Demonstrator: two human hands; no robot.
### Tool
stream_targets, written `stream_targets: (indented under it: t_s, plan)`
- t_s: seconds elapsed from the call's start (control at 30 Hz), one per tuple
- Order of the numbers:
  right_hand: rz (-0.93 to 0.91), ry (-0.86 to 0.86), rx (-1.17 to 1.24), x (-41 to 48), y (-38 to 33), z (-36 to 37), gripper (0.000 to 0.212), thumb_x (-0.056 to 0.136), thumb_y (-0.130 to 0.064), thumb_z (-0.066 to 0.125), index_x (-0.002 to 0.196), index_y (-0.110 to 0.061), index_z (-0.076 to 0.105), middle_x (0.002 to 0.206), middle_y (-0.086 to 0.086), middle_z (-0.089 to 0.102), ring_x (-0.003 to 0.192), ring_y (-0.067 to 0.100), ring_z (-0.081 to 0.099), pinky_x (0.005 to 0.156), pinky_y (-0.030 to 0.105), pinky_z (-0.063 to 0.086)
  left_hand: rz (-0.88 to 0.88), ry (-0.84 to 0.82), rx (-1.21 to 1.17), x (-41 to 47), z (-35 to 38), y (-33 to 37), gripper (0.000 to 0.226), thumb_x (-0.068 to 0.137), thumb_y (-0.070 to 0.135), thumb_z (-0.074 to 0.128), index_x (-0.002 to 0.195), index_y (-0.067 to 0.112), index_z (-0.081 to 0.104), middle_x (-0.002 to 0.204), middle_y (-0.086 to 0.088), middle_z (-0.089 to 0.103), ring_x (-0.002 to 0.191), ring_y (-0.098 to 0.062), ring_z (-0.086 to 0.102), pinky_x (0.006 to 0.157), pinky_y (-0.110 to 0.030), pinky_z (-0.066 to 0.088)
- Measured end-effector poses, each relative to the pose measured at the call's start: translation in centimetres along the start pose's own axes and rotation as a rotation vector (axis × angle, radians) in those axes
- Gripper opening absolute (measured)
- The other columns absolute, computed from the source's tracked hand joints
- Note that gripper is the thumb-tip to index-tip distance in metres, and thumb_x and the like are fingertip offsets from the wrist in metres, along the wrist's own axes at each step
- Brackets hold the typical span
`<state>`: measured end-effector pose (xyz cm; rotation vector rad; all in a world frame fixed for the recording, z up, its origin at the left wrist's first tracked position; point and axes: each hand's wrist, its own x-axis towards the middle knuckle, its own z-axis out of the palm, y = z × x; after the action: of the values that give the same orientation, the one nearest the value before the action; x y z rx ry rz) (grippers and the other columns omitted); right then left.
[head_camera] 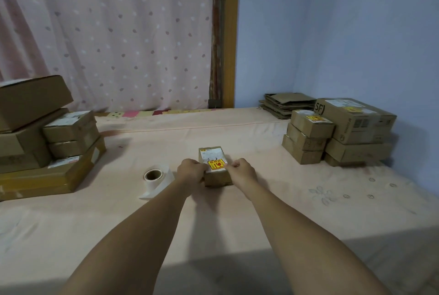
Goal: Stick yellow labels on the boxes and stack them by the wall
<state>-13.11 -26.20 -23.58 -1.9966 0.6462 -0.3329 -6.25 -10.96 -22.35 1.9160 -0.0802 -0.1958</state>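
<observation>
A small brown cardboard box (213, 155) lies in the middle of the pink bed sheet, with a white shipping slip on top. A yellow label (215, 164) with red print sits on its near end. My left hand (191, 171) grips the box's left near corner, fingers curled at the label's left edge. My right hand (241, 171) grips the right near corner, fingertips at the label's right edge. A roll of label backing paper (155, 176) lies just left of my left hand. By the blue wall stands a stack of boxes (337, 130); its top small box carries a yellow label (313, 118).
A pile of brown boxes (45, 138) fills the left side of the bed. Flattened cardboard (287, 104) lies in the far right corner. A dotted pink curtain (114, 33) and a wooden frame (229, 33) stand behind the bed.
</observation>
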Motion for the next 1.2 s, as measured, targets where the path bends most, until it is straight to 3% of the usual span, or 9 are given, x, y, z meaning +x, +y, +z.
stream_targets:
  t_s: [0.13,0.27,0.43,0.53,0.63,0.87,0.97,1.2]
  plan:
    - [-0.022,0.100,0.086,0.7,1.3,-3.8,0.024,0.094,-0.035,0.066,0.110,-0.020,0.074,0.112,-0.002,0.072,0.102,0.019,0.063,0.084,0.029,0.050,0.013,-0.064,-0.073,-0.5,3.7,1.7,0.013,0.077,0.017,0.076,0.080,0.004,0.077,0.081,-0.014,0.074,0.063,-0.025,0.062,0.071,-0.038,0.059]
    - [-0.033,0.200,0.121,0.9,3.3,-7.6,0.028,0.094,-0.028,0.067,0.120,-0.018,0.074,0.116,-0.002,0.072,0.098,0.014,0.060,0.085,0.026,0.048,0.049,-0.162,-0.121,-1.2,8.2,2.8,0.016,0.069,0.022,0.074,0.080,0.012,0.081,0.080,-0.008,0.075,0.066,-0.023,0.060,0.066,-0.032,0.052]
    - [0.064,0.332,0.124,1.7,6.1,-11.3,0.020,0.092,-0.031,0.070,0.106,-0.017,0.067,0.109,0.000,0.071,0.100,0.021,0.064,0.079,0.029,0.046,0.116,-0.274,-0.124,-2.6,13.9,4.1,0.021,0.076,0.017,0.075,0.096,0.019,0.081,0.089,0.002,0.077,0.079,-0.015,0.070,0.071,-0.031,0.059]
    - [0.079,0.348,0.084,2.2,7.2,-13.3,0.018,0.093,-0.029,0.069,0.107,-0.018,0.071,0.105,-0.001,0.070,0.099,0.021,0.062,0.079,0.028,0.045,0.148,-0.280,-0.116,-2.8,16.8,4.5,0.022,0.085,0.012,0.072,0.106,0.017,0.079,0.094,-0.001,0.075,0.074,-0.008,0.063,0.061,-0.021,0.048]
    - [0.071,0.352,0.066,2.8,8.3,-14.6,0.023,0.093,-0.025,0.065,0.115,-0.020,0.072,0.114,-0.001,0.072,0.106,0.021,0.064,0.084,0.029,0.049,0.172,-0.243,-0.066,-2.3,19.0,4.8,0.024,0.089,0.015,0.070,0.112,0.020,0.077,0.100,0.001,0.074,0.081,-0.011,0.062,0.061,-0.018,0.044]
    - [0.079,0.256,0.132,4.1,9.4,-16.2,0.044,0.097,-0.016,0.063,0.140,-0.017,0.054,0.119,0.000,0.069,0.102,0.018,0.061,0.085,0.029,0.048,0.149,-0.200,-0.047,-0.4,23.5,5.8,0.035,0.089,0.023,0.073,0.123,0.021,0.072,0.114,-0.002,0.074,0.101,-0.022,0.069,0.093,-0.038,0.056]
    - [0.082,0.255,0.141,4.8,10.0,-16.4,0.049,0.096,-0.017,0.063,0.143,-0.017,0.049,0.115,-0.004,0.067,0.110,0.020,0.064,0.093,0.033,0.052,0.145,-0.202,-0.050,0.2,24.6,6.1,0.039,0.088,0.025,0.074,0.126,0.021,0.070,0.117,-0.003,0.074,0.102,-0.023,0.069,0.094,-0.041,0.056]
    - [0.083,0.220,0.152,5.0,10.7,-16.7,0.048,0.098,-0.015,0.060,0.145,-0.015,0.050,0.136,0.003,0.064,0.119,0.018,0.061,0.095,0.027,0.047,0.172,-0.192,-0.045,0.4,25.4,5.9,0.036,0.090,0.026,0.071,0.126,0.024,0.070,0.116,-0.002,0.074,0.101,-0.023,0.069,0.094,-0.042,0.056]
